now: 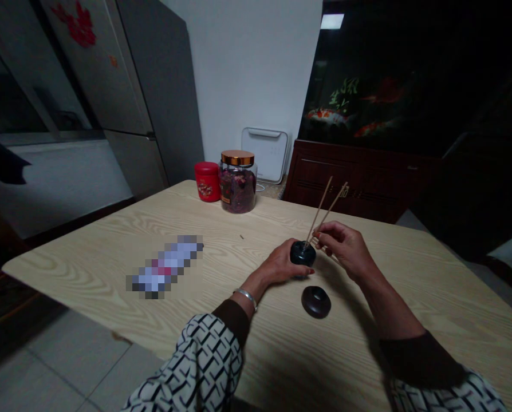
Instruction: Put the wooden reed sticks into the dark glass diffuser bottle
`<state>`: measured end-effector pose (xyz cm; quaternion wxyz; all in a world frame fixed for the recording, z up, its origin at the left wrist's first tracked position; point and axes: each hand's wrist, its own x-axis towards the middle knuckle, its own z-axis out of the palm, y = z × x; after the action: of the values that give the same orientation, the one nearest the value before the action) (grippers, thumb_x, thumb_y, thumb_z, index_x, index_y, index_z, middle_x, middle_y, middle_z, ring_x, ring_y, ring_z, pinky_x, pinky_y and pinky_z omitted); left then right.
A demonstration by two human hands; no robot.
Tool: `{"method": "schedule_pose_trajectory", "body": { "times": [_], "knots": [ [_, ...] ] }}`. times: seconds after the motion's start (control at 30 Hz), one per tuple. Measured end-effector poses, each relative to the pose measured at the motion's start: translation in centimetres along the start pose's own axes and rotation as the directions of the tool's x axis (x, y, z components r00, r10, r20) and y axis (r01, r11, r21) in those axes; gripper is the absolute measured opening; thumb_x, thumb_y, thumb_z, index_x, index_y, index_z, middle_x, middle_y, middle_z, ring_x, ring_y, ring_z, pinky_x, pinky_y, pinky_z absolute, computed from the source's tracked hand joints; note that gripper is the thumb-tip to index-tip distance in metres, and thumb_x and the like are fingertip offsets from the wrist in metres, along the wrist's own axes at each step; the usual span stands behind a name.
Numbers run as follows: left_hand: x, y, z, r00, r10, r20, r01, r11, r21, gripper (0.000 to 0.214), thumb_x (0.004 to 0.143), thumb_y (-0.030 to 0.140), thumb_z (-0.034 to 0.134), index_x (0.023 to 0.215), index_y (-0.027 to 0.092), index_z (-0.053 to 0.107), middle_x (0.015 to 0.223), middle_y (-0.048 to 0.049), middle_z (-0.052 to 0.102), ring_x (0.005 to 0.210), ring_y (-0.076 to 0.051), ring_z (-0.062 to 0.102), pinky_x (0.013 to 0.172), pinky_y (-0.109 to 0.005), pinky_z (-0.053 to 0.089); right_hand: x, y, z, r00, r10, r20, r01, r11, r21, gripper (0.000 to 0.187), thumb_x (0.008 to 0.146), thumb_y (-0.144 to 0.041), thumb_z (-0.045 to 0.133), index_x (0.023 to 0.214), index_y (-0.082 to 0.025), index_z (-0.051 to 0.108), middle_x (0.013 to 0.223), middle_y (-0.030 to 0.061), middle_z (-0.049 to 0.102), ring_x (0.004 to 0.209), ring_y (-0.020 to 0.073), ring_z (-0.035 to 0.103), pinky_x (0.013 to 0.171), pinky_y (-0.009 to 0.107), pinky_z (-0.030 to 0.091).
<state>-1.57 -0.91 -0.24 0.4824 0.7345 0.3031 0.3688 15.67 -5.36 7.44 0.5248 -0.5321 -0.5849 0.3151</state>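
Wrapped round a small dark glossy jar (302, 254), like a reed diffuser bottle, my left hand (279, 263) steadies it on the table. Thin light-brown reed sticks (322, 200) rise from the jar's mouth, leaning to the right. My right hand (342, 245) is beside the jar with thumb and fingertips pinched on a reed stick; the fingers partly hide the grip. Just in front of the jar lies a dark brown round lid (316, 301) with a dip or hole in its centre, touched by neither hand.
The pale wood-grain table (221, 257) carries a red canister (207, 182) and a clear copper-lidded jar (237, 186) of dried petals at the back. A blurred-out flat item (165, 268) lies left, a small brown bit (241, 236) mid-table. Behind stands a fish tank (359, 97).
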Motion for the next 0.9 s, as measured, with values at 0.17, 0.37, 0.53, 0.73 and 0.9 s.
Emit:
{"method": "schedule_pose_trajectory", "body": {
  "times": [0.17,0.37,0.53,0.73,0.9],
  "knots": [
    [0.1,-0.2,0.1,1.0,-0.002,-0.004,0.002,1.0,-0.02,0.066,0.06,0.039,0.087,0.115,0.016,0.059,0.104,-0.0071,0.065,0.093,-0.02,0.059,0.08,-0.033,0.048,0.5,0.4,-3.1,0.989,0.044,0.139,-0.018,0.983,-0.184,0.03,0.078,-0.045,0.067,0.089,-0.018,0.068,0.082,0.0047,0.07,0.064,0.0158,0.063,0.052,0.025,0.045],
    [0.0,-0.3,0.1,1.0,-0.009,0.011,0.009,0.999,-0.039,0.063,0.061,0.036,0.087,0.115,0.017,0.059,0.104,-0.0068,0.065,0.091,-0.019,0.06,0.078,-0.031,0.049,1.4,4.8,-8.9,0.987,0.131,0.097,-0.005,0.622,-0.783,0.015,0.078,-0.035,0.063,0.078,-0.021,0.07,0.08,0.0061,0.072,0.072,0.0196,0.063,0.062,0.03,0.043],
    [0.0,-0.1,0.1,1.0,-0.001,0.025,0.003,0.998,-0.069,0.06,0.063,0.033,0.086,0.114,0.016,0.059,0.103,-0.007,0.065,0.09,-0.018,0.059,0.078,-0.031,0.048,1.2,8.4,-9.5,0.937,0.336,0.092,-0.066,0.431,-0.9,0.015,0.074,-0.031,0.065,0.086,-0.022,0.07,0.089,0.0066,0.073,0.079,0.0216,0.063,0.065,0.03,0.04],
    [-0.1,0.2,0.1,1.0,-0.023,0.018,0.024,0.999,-0.049,0.061,0.062,0.034,0.086,0.114,0.016,0.059,0.101,-0.0068,0.065,0.088,-0.018,0.059,0.075,-0.03,0.048,1.2,9.3,-9.7,0.922,0.355,0.158,-0.045,0.503,-0.863,0.009,0.078,-0.025,0.061,0.079,-0.019,0.068,0.086,0.005,0.073,0.077,0.0173,0.064,0.067,0.026,0.042],
    [-0.1,0.1,0.0,1.0,-0.015,0.017,0.015,0.999,-0.029,0.062,0.062,0.036,0.087,0.113,0.016,0.059,0.102,-0.0074,0.065,0.09,-0.019,0.059,0.076,-0.031,0.048,1.2,9.0,-9.7,0.917,0.375,0.138,-0.054,0.458,-0.887,0.012,0.08,-0.027,0.06,0.081,-0.019,0.07,0.09,0.0063,0.073,0.079,0.0177,0.065,0.066,0.026,0.042]
  ]
}}
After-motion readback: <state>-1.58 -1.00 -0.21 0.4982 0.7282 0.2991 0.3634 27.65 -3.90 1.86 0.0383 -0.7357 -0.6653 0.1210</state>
